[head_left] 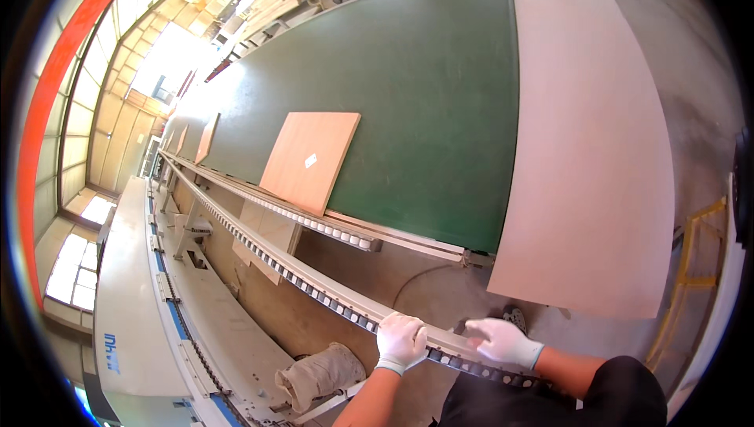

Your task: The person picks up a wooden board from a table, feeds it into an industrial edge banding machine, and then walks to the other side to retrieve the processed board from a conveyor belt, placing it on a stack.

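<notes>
My left hand (402, 340), in a white glove with its fingers curled, is closed over the top of a long pale rail (345, 299) lined with small rollers. A little to its right, my right hand (509, 344), gloved too, is over the near end of the same rail. Its thumb and fingers are apart, the fingertips look blurred, and I see nothing held in it. Beyond the rail, a light wood-coloured panel (302, 144) with a small white label lies on the green conveyor belt (424, 97), its near edge over the belt's side.
More panels (208, 138) lie farther down the belt. A large pale sheet (589, 144) adjoins the belt's right end. Left stands a long white machine (133, 293) with a chain track. A cloth sack (318, 376) sits beside it. A yellow metal frame (691, 270) stands at the right.
</notes>
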Motion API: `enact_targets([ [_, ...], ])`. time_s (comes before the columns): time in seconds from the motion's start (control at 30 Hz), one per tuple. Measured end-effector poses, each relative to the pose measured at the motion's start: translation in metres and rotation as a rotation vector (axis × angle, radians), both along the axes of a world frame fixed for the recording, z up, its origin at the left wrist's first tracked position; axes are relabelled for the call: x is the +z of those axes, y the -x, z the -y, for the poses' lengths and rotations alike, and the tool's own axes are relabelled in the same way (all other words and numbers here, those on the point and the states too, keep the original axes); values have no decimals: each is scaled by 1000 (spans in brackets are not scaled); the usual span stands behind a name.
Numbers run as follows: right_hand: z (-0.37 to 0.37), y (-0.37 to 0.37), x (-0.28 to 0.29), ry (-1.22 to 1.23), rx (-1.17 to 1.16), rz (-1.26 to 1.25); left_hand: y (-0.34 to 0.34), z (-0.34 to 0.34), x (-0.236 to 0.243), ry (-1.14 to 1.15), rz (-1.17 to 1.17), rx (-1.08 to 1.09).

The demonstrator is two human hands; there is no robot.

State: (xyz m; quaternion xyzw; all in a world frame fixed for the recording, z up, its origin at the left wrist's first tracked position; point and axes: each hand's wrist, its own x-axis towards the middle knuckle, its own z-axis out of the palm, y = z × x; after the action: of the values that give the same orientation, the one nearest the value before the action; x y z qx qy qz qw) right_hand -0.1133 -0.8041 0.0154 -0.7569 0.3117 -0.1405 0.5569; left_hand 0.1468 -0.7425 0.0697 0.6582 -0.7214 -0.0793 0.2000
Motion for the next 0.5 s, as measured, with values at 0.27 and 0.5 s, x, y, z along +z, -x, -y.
enact_targets([
  [0.27,88,2,-35,-667,-682,440,-2,-2,-4,-63,22,28],
  [0.5,152,27,-48,-823,-1028,491,-5,-2,1,-101,91,46],
])
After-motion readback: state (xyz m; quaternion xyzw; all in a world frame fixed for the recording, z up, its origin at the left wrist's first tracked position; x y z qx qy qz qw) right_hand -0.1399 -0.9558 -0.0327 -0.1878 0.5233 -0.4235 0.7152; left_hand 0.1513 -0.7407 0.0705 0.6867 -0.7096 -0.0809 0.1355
